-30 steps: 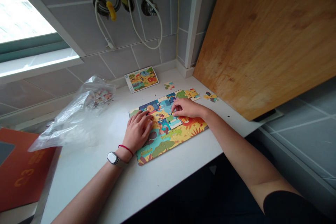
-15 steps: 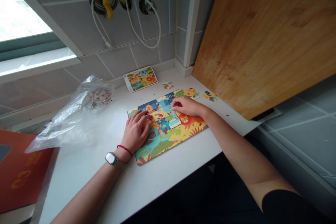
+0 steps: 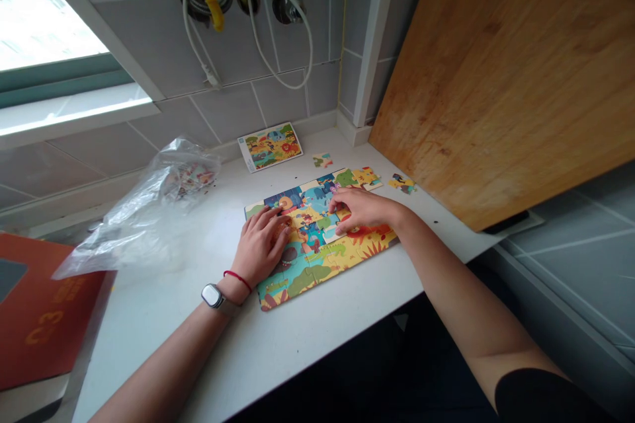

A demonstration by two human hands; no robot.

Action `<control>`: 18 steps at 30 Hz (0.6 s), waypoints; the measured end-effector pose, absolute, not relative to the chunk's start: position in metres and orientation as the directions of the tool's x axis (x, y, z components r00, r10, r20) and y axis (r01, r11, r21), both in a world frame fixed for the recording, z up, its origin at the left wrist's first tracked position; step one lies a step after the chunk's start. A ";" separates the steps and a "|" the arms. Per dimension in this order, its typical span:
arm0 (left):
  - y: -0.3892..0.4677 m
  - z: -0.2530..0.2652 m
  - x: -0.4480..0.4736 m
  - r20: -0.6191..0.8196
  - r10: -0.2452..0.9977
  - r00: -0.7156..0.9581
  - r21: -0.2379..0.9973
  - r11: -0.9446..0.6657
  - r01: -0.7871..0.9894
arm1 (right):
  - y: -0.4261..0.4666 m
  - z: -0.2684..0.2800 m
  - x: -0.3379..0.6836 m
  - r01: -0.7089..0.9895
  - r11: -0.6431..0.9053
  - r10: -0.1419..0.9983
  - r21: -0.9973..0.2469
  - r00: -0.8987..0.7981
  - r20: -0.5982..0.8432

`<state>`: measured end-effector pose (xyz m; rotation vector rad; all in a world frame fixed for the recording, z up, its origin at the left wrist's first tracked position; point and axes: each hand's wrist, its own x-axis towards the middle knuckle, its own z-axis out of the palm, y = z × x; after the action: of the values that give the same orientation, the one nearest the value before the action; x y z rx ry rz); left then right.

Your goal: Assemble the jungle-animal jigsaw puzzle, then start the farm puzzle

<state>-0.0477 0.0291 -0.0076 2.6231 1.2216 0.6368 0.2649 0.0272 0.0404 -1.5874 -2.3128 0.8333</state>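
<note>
A colourful jigsaw puzzle [image 3: 317, 271] with animal pictures lies on the white countertop, most of its pieces joined. My left hand [image 3: 260, 241] rests flat over the puzzle's left side, fingers spread and holding nothing. Over the right-middle part is my right hand [image 3: 364, 207], its thumb and forefinger apart with puzzle surface showing between them. It partly hides the red lion. A loose puzzle piece [image 3: 322, 160] lies behind the puzzle, and more loose pieces [image 3: 401, 183] lie off its right end.
A picture card [image 3: 270, 147] of the puzzle lies by the wall. On the left is a clear plastic bag [image 3: 143, 211] with small bits inside, near an orange box [image 3: 40, 317]. A large wooden board [image 3: 496, 79] leans at the right. Hoses and a white cable [image 3: 310, 46] hang above.
My right hand's thumb and forefinger have moved apart from a curled, closed pose. My left hand stays on the puzzle. The whole view has shifted slightly.
</note>
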 end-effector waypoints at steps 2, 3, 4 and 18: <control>0.029 -0.007 -0.048 0.302 0.764 0.570 0.336 -0.645 0.686 | 0.026 0.041 0.264 0.798 0.260 0.907 -0.544 -0.395 -0.147; 0.029 -0.007 -0.048 0.299 0.765 0.570 0.337 -0.643 0.687 | 0.026 0.041 0.263 0.800 0.260 0.907 -0.541 -0.394 -0.148; 0.029 -0.007 -0.048 0.297 0.767 0.569 0.338 -0.641 0.689 | 0.026 0.040 0.262 0.801 0.257 0.909 -0.540 -0.391 -0.147; 0.029 -0.007 -0.047 0.301 0.768 0.565 0.331 -0.640 0.694 | 0.021 0.029 0.229 0.649 0.230 0.900 -0.725 -0.425 -0.095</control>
<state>-0.0470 0.0288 -0.0069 2.6212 1.2358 0.6327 0.2293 0.0207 0.0289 -1.4356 -2.1663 1.0149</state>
